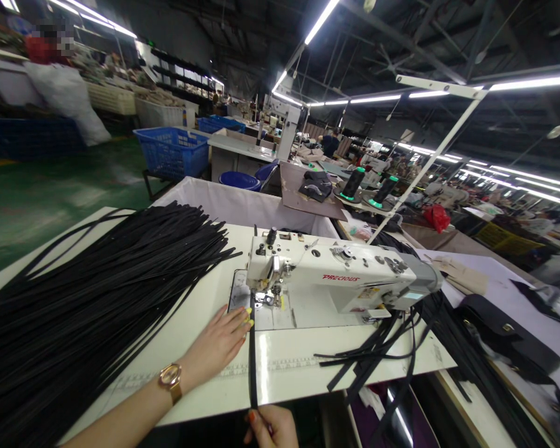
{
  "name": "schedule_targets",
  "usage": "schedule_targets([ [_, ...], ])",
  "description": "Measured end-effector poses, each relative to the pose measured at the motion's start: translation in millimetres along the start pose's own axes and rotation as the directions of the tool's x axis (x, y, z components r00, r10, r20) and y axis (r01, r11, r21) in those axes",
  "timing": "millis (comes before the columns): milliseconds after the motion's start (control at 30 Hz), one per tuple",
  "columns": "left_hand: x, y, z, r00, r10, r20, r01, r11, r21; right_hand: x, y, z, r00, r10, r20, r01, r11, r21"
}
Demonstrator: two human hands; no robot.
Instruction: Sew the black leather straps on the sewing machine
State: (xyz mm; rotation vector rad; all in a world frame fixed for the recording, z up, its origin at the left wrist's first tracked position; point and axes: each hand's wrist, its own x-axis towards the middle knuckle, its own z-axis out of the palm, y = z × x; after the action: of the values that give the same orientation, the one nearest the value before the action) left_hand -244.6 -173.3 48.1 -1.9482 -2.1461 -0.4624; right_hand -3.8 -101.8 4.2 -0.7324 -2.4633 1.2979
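A narrow black strap [252, 358] runs from under the presser foot of a white sewing machine [303, 283] towards me, down to the table's front edge. My left hand [224, 336], with a gold watch [170, 376] on its wrist, lies flat beside the needle area. Its fingers are stretched out, with yellow on the tips, which touch the strap. At the front edge, my right hand [273, 426] pinches the strap's near end between thumb and fingers. Left of the machine lies a big pile of black straps [102, 298]. The needle point is too small to make out.
More black straps [378, 348] hang over the table on the right, near a black bag piece [508, 336]. Behind the machine stand thread cones [353, 184] and a slanted white pole [424, 168]. A blue basket [172, 152] sits farther back.
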Motion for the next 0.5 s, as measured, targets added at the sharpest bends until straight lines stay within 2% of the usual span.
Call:
schedule_targets([
  [500,0.6,-0.2,-0.8,1.0,-0.004,-0.003,0.004,1.0,0.002,0.6,1.2,0.2,1.0,0.006,0.018,-0.006,1.0,0.016],
])
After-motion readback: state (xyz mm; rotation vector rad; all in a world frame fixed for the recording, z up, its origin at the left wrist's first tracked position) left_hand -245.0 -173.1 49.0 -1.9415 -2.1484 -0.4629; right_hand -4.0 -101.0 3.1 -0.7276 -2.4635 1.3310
